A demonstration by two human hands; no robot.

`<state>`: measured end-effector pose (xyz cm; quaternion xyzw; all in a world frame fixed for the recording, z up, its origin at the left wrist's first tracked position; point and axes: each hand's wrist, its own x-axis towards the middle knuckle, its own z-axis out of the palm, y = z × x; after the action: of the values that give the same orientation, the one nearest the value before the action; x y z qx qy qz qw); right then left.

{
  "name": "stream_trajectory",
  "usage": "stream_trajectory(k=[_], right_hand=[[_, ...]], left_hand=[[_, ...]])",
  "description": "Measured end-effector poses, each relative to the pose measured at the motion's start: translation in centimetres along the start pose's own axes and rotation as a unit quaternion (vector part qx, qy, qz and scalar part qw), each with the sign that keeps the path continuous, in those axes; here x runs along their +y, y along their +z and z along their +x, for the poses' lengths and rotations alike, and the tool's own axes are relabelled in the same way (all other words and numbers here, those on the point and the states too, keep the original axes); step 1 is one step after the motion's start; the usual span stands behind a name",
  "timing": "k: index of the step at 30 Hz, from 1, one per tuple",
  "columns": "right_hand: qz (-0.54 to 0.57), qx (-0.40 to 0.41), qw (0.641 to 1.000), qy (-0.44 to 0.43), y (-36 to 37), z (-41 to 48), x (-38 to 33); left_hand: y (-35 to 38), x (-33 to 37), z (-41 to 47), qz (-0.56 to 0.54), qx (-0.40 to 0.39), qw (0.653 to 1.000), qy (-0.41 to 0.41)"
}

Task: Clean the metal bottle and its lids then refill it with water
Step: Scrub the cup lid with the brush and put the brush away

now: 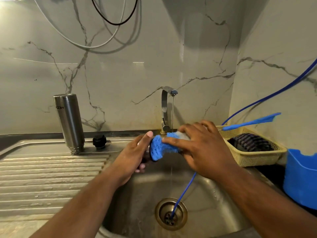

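The metal bottle [69, 121] stands upside down on the drainboard at the left, mouth on the steel. A black inner lid [99, 141] sits beside it to the right. Over the sink, my left hand [135, 155] grips a lid [148, 152], mostly hidden by my fingers and the scrubber. My right hand [200, 148] presses a blue scrubber [160, 146] against that lid. A thin stream of water falls from the tap [165, 109] just behind my hands.
The steel sink [205, 203] has a drain [171, 214] with a blue tube [184, 191] running into it. A yellow basket [253, 157] with a dark cloth sits to the right, a blue container [300, 179] at the far right. The ribbed drainboard [51, 177] lies left.
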<state>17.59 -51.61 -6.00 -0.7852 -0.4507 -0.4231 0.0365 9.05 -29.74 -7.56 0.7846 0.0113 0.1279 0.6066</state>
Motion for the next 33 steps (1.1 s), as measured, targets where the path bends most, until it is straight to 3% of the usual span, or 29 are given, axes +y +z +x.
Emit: stream_trajectory(k=[4,7,10,13,16,17,19,20,21,22,23,24,26,28,31,33], right_hand=[[0.012,0.002,0.998,0.068,-0.1,0.6,-1.5],[0.086,-0.074,0.982,0.149,-0.4,1.1,-2.8],[0.116,-0.075,0.982,0.126,-0.3,0.8,-2.9],[-0.004,-0.009,0.999,0.037,0.3,0.5,-2.4],[-0.052,0.065,0.996,-0.032,0.3,0.4,-1.8],[-0.046,0.057,0.997,-0.025,0.1,0.5,-1.9],[0.026,-0.006,0.997,0.069,0.0,1.0,-2.6],[0.107,-0.081,0.978,0.16,-0.1,1.3,-3.0],[0.224,-0.155,0.928,0.254,0.0,1.5,-3.3],[0.352,-0.191,0.852,0.337,0.2,1.6,-3.4],[0.419,-0.203,0.799,0.38,0.4,1.6,-3.3],[0.426,-0.205,0.797,0.376,0.4,1.4,-3.2],[0.279,-0.183,0.901,0.276,0.4,0.7,-2.7],[0.101,-0.09,0.979,0.151,0.3,0.5,-1.8],[0.031,0.022,0.999,0.024,0.6,0.7,-0.8],[0.024,0.019,1.0,-0.001,0.9,1.0,-1.3]], left_hand=[[0.5,1.3,0.1,-0.032,0.009,0.998,0.045],[0.3,1.6,0.2,-0.058,0.021,0.992,0.11],[0.4,1.6,-0.1,-0.179,0.028,0.981,0.071],[0.3,1.6,-0.2,-0.157,0.035,0.987,-0.031],[0.1,1.6,-0.8,-0.123,-0.055,0.982,-0.134],[0.1,1.7,-0.9,-0.121,-0.061,0.981,-0.137],[0.0,1.7,-0.5,-0.061,-0.027,0.996,-0.058],[0.0,1.7,-0.3,0.0,-0.004,1.0,0.008],[-0.1,1.6,-0.2,0.063,0.016,0.995,0.074],[-0.3,1.4,-0.2,0.117,0.02,0.985,0.127],[-0.3,1.1,-0.1,0.152,0.008,0.976,0.158],[-0.3,0.6,0.1,0.171,-0.006,0.971,0.167],[-0.4,0.1,0.3,0.137,-0.026,0.981,0.136],[-0.3,0.2,0.2,-0.021,-0.061,0.997,0.046],[0.0,0.3,-0.1,-0.152,-0.08,0.982,-0.08],[0.0,0.6,-0.2,-0.166,-0.041,0.981,-0.092]])
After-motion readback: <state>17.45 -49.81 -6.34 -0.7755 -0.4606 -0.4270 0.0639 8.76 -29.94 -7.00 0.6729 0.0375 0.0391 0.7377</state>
